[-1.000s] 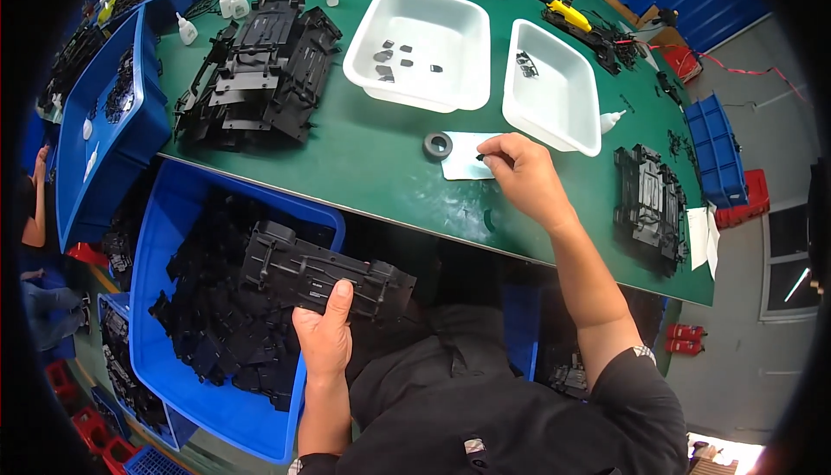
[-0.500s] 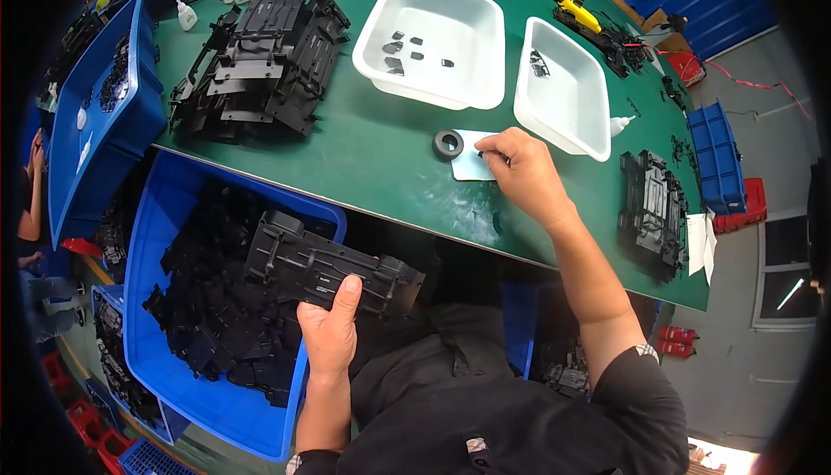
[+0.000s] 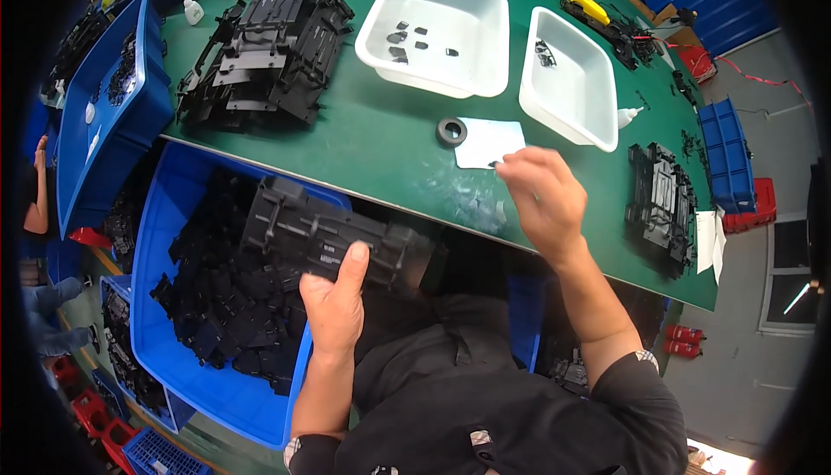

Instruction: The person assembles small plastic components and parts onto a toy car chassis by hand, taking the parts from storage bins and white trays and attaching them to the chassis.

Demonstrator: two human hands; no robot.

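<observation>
My left hand [image 3: 336, 306] grips a black plastic chassis part [image 3: 322, 237], thumb on top, in front of the table edge and partly over the blue bin. The part is blurred by motion. Over the table, my right hand [image 3: 549, 202] has its fingers pinched together, with a small black piece [image 3: 494, 164] at the fingertips; its shape is too small to make out. Just beyond those fingertips lies a pale card [image 3: 491, 139] on the green table [image 3: 372, 146]. A black ring [image 3: 451, 132], like a small tyre, touches the card's left side.
Two white trays [image 3: 474, 77] [image 3: 567, 116] hold small black pieces. A stack of black chassis parts [image 3: 268, 55] stands at left, another [image 3: 662, 207] at right. Below the table edge, a blue bin [image 3: 143, 302] is full of black parts. Small white bottles [image 3: 192, 9] stand at far left.
My right hand has drawn back from the card toward me, uncovering more of it, with the small black piece at its fingertips. The chassis part in my left hand has shifted slightly upward.
</observation>
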